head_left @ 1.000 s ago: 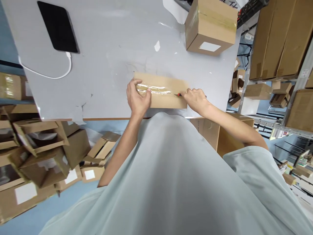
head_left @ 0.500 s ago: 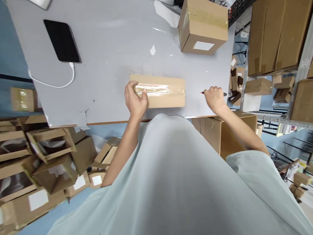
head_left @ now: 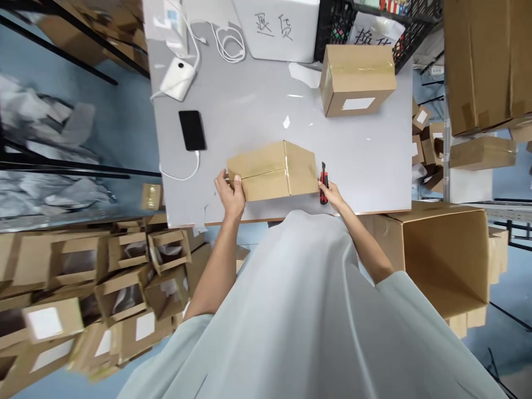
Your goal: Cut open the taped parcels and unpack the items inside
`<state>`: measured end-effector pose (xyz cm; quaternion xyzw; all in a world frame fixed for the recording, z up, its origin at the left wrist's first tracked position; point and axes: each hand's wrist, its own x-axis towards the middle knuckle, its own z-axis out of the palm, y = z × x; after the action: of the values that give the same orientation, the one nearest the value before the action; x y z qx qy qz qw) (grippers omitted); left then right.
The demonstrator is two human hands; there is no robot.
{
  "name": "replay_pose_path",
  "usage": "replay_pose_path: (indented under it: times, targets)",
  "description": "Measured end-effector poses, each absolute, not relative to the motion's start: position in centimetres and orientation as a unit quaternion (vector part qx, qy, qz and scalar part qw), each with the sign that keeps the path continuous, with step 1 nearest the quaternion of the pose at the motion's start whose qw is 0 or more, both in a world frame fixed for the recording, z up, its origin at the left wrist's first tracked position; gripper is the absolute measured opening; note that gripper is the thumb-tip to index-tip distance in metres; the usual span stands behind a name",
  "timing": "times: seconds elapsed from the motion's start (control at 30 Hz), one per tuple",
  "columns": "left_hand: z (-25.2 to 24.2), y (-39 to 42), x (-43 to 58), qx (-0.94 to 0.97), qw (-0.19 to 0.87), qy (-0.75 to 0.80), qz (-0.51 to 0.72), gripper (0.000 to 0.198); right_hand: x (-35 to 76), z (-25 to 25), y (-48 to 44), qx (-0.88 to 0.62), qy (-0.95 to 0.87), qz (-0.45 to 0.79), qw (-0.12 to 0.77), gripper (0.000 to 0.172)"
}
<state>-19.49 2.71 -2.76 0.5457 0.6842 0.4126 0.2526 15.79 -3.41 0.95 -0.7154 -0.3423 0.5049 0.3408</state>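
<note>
A long cardboard box (head_left: 261,169) is tilted above the front part of the grey table, one end face turned up on its right. My left hand (head_left: 231,194) grips its left end, thumb on the near side and fingers round the far corner. At the right end is my right hand (head_left: 331,194), closed around a red and black box cutter (head_left: 323,185). The cutter points away from me with its dark tip up. My right fingers sit close against the box; whether they touch it I cannot tell.
A second carton (head_left: 361,80) with a white label stands at the back right, before a black crate (head_left: 415,33). A black phone (head_left: 192,130) on a white cable lies left. A large open carton (head_left: 446,260) is below the table's right edge; several open boxes (head_left: 128,288) are stacked lower left.
My right hand has come left with the box cutter to the box's right end. The box has been tilted and turned, now showing an end face. The view has shifted, revealing more of the table's back.
</note>
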Motion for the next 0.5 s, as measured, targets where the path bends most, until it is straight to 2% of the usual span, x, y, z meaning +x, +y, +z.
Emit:
replay_pose_path:
  times: [0.13, 0.23, 0.37, 0.5]
  targets:
    - [-3.8, 2.7, -20.1, 0.517, 0.285, 0.700, 0.402, 0.093, 14.9, 3.3, -3.7, -0.684, -0.376, 0.480, 0.401, 0.033]
    - [-4.3, 1.9, -17.2, 0.490, 0.363, 0.693, 0.384, 0.097, 16.9, 6.3, -4.5, -0.684, -0.453, 0.414, 0.395, 0.037]
    - [-4.6, 0.5, -10.5, 0.467, 0.501, 0.635, 0.358, 0.083, 20.9, 9.9, -5.3, -0.710, -0.523, 0.310, 0.355, 0.044]
    - [-4.3, -0.2, -6.5, 0.476, 0.567, 0.573, 0.353, 0.064, 23.1, 11.5, -5.4, -0.735, -0.552, 0.263, 0.292, 0.051]
